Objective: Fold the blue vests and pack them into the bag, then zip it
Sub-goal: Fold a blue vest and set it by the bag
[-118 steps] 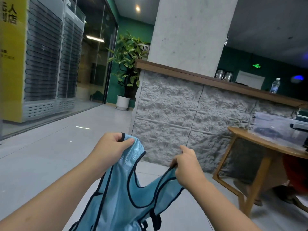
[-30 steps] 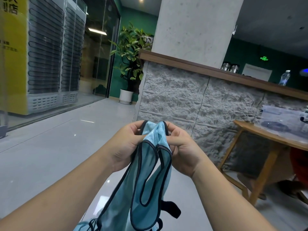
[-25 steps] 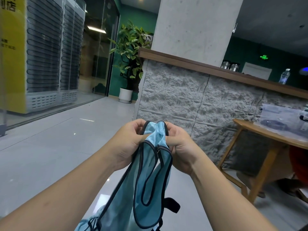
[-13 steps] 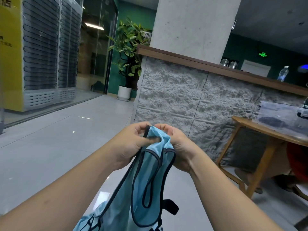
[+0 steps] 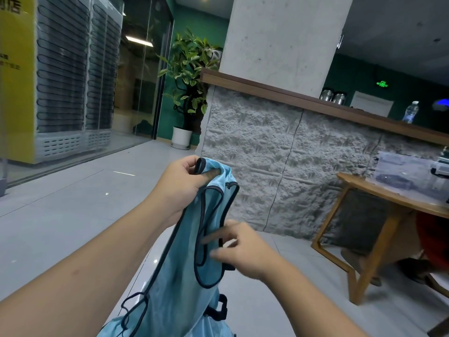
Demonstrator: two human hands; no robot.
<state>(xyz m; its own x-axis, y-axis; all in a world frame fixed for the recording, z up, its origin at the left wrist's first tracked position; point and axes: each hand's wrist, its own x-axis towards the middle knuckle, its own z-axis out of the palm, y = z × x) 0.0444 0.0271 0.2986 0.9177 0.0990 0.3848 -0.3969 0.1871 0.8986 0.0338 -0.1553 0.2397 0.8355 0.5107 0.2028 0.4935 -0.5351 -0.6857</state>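
Note:
A light blue mesh vest (image 5: 184, 271) with black trim hangs in front of me, folded lengthwise, both shoulder straps gathered at the top. My left hand (image 5: 181, 186) pinches those straps together, thumb pressed on the fabric. My right hand (image 5: 240, 251) is lower, at the vest's right edge near the armhole, fingers spread and blurred, touching the cloth without a clear grip. The vest's lower part runs out of the frame at the bottom. No bag is in view.
A wooden table (image 5: 388, 205) with a clear plastic box (image 5: 408, 173) stands at the right. Behind the vest is a rough stone counter (image 5: 279, 152) under a concrete pillar. A potted plant (image 5: 189, 93) and glass partitions are at the left, over a grey tiled floor (image 5: 60, 215).
My right hand has let go of the straps at the top and dropped down along the vest's right side. My left hand now holds both straps alone.

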